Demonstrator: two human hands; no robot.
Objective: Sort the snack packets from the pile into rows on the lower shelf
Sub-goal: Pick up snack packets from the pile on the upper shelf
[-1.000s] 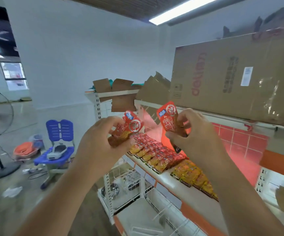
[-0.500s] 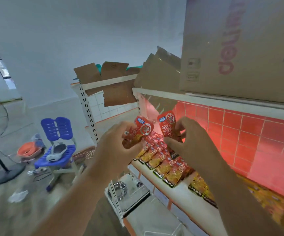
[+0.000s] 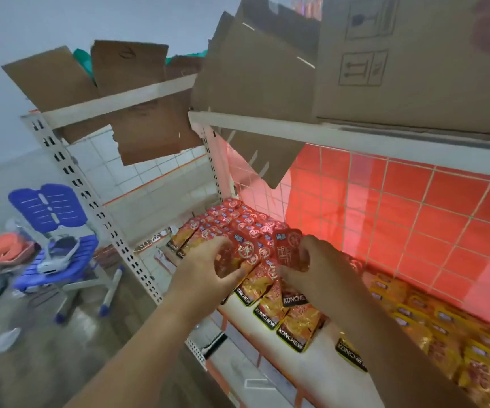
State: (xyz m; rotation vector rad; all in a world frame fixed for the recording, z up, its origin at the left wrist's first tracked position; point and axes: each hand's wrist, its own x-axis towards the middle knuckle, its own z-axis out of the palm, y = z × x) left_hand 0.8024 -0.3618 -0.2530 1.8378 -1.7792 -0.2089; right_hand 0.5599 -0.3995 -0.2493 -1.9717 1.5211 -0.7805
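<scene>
Over the white metal shelf [image 3: 317, 372], your left hand [image 3: 205, 266] curls round 1 red foil snack packet [image 3: 238, 254]; your right hand [image 3: 320, 269] pinches a second red packet [image 3: 288, 245], both low over its rows [image 3: 232, 219].

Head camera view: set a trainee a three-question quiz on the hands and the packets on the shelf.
1. True or false: the left hand grips a red packet, and the right hand pinches a second red packet.
2. Which packets lie on the lower shelf beyond the right hand? A. green packets B. yellow packets C. blue packets
3. Fill in: the black bottom edges in the red rows read ____.
Key: 1 true; 2 B; 3 KONCHEW.
</scene>
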